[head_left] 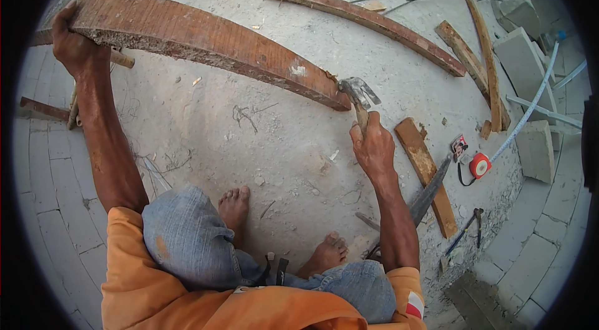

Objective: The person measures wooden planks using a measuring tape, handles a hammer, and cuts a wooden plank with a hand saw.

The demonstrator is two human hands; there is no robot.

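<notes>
A long reddish-brown wooden plank (206, 37), crusted with grey mortar along its near edge, slants across from the upper left to the centre. My left hand (78, 43) is closed around its near edge toward the far left end. In my right hand (374, 146) is a claw hammer (358, 94), gripped by its wooden handle just below the head. The metal head touches or sits right beside the plank's right end; I cannot tell which. Most of the handle is hidden inside my fist.
Another long plank (368, 21) lies beyond on the dusty floor. To my right are a short board (427, 174), a handsaw (430, 193), a red tape measure (480, 166) with its blade drawn out, and pincers (465, 230). Grey blocks (524, 68) stand along the right.
</notes>
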